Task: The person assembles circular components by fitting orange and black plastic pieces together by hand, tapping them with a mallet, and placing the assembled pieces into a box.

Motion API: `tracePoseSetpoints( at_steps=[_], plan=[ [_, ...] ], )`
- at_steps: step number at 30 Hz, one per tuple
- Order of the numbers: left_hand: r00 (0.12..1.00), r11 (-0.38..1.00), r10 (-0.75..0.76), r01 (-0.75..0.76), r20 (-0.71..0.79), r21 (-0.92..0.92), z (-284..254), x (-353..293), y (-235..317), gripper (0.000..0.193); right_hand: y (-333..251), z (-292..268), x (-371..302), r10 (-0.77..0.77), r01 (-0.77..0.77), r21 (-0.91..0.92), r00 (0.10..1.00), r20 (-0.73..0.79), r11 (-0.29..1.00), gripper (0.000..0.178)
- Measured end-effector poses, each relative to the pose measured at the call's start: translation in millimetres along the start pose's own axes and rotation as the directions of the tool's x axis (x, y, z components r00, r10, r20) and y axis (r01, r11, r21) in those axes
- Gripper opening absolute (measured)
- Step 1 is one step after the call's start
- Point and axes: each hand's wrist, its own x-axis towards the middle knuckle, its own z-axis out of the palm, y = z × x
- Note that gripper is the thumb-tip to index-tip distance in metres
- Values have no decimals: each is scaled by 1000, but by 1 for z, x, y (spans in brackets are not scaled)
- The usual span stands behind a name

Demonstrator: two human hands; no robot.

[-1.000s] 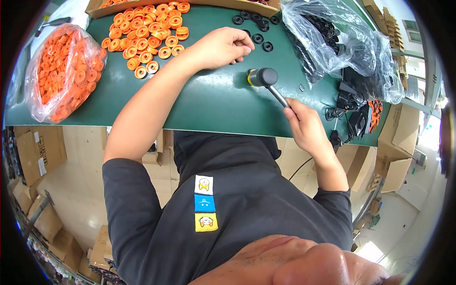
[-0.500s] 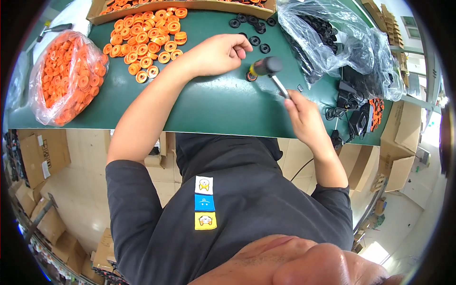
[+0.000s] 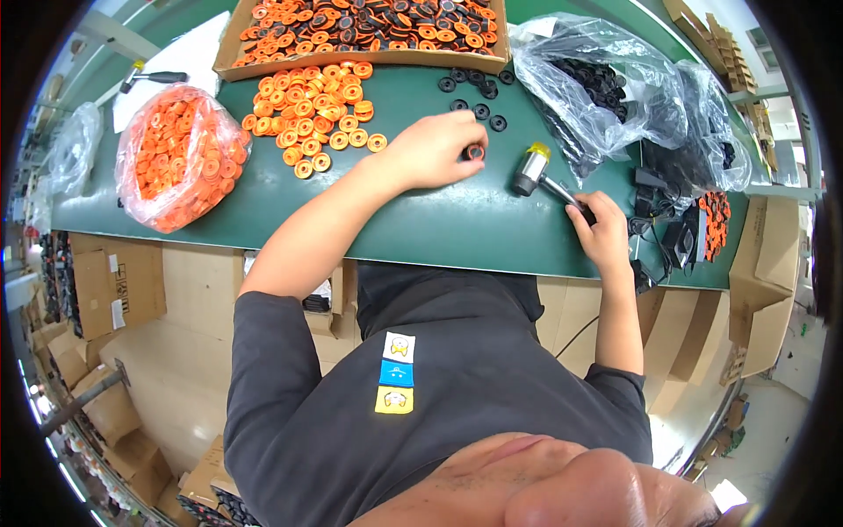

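Green tabletop [image 3: 421,233] spans the workroom above a pale tiled floor [image 3: 198,325]. Nearest, the person's black T-shirt [image 3: 492,378] bears three stacked patches [image 3: 397,373], white, blue and yellow, with little cartoon faces. Below the table's left end, a cardboard box [image 3: 140,277] carries dark sideways printing and white labels; the labels are too small to read.

At the table, the right hand [image 3: 604,230] is closed around the handle of a hammer [image 3: 532,169], whose head has its yellow face pointing away and its black face toward the person. Just right of that hand sit black adapters and cables [image 3: 676,239]. Farther in, the left hand [image 3: 439,151] is narrow, fingers curled onto an orange-and-black wheel [image 3: 475,152] at its fingertips, to the left of the hammer head; whether the wheel is lifted I cannot tell.

Off to the left stands a clear bag of orange wheels [image 3: 180,158]. Beyond the left hand lie loose orange wheels [image 3: 312,110] and a few black discs [image 3: 481,111], with a clear bag of black parts [image 3: 606,105] to the right. A second hammer [image 3: 160,77] rests on a white sheet [image 3: 198,53] at far left. Farthest, a cardboard tray [image 3: 360,61] holds many orange-and-black wheels [image 3: 369,25].
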Motion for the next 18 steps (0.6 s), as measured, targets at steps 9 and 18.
tracePoseSetpoints(
  at_steps=[9, 18],
  plan=[
    [691, 919, -25, 301, -723, 256, -83, 33, -33, 50, -47, 23, 72, -293, 297, 2, 944, -150, 955, 31],
    [846, 695, -502, 518, -179, 498, -35, -59, 39, 24, -42, 79, 182, -162, 156, -265, 987, 0, 952, 31]
  ],
)
